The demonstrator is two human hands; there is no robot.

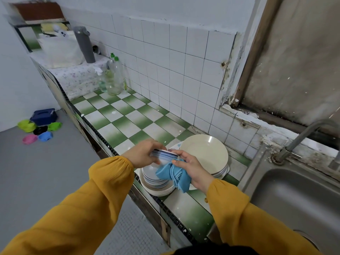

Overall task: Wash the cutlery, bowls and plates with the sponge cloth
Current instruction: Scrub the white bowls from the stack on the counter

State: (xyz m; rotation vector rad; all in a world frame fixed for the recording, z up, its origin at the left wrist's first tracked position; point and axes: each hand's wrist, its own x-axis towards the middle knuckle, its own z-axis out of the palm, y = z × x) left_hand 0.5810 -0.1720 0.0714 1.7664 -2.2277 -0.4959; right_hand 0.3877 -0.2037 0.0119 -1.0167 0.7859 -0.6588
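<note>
The left grip point(141, 153) is clenched on a blue-striped bowl point(161, 154), fingers curled over its rim, holding it tilted just above the table point(117, 118). The right grip point(193, 168) grasps a bunched light-blue sponge cloth point(176, 174), with the thumb pressing the cloth against the bowl's near side while the loose end hangs below the hand. Both arms wear mustard-yellow sleeves point(103, 196). Directly beneath the held bowl sits a stack of bowls point(154, 178) with matching blue stripes, nested on a pile of cream plates point(161, 190) at the table's front edge. Just beside it, towards the wall, a large cream plate point(204, 153) tops a second pile of plates. The table is tiled in a green and white check, and white tiles cover the wall point(165, 61) behind it. To the right lies a steel sink point(298, 199) with a curved tap point(301, 137) above its far rim. Far along the table stand clear bottles with green caps point(115, 78), and beyond them, on a raised ledge, a grey flask point(85, 45). On the grey floor point(46, 172) to the left sit a dark blue box point(43, 116) and a few small coloured plastic pieces point(27, 126).
</note>
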